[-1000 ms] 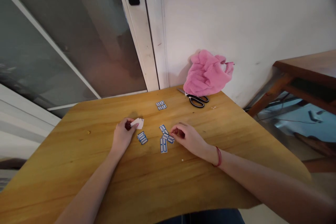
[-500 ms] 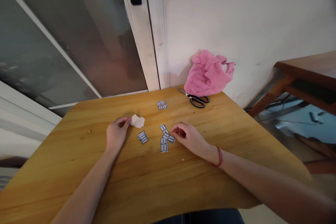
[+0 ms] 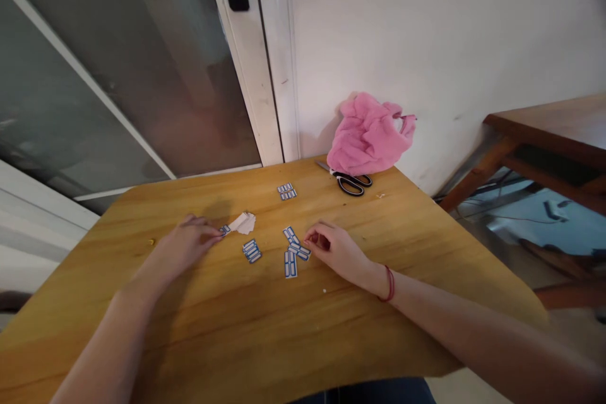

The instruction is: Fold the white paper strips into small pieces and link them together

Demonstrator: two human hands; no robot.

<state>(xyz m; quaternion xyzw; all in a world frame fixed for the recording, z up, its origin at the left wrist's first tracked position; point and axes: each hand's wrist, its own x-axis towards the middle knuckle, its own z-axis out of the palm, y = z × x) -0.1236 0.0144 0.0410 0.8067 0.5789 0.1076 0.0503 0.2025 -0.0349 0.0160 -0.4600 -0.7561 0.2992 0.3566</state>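
My left hand pinches a small blue-bordered label by its left end. That label lies beside a fanned pile of white paper pieces. Closer to me is a stack of overlapping blue-bordered labels. In the middle of the table, several labels lie loosely across one another. My right hand rests just right of them, thumb and fingers closed in a pinch at the edge of one label; whether anything is between the fingertips is hidden.
Toward the back lie a pair of label sheets and black-handled scissors, partly under a pink plush cloth against the wall. A small yellow ring-like bit sits at left on the wooden table.
My left hand has moved left from the white pile and turned flatter, and a blue-bordered label now shows at its fingertips. My right hand stays by the loose labels. The view shifted slightly.
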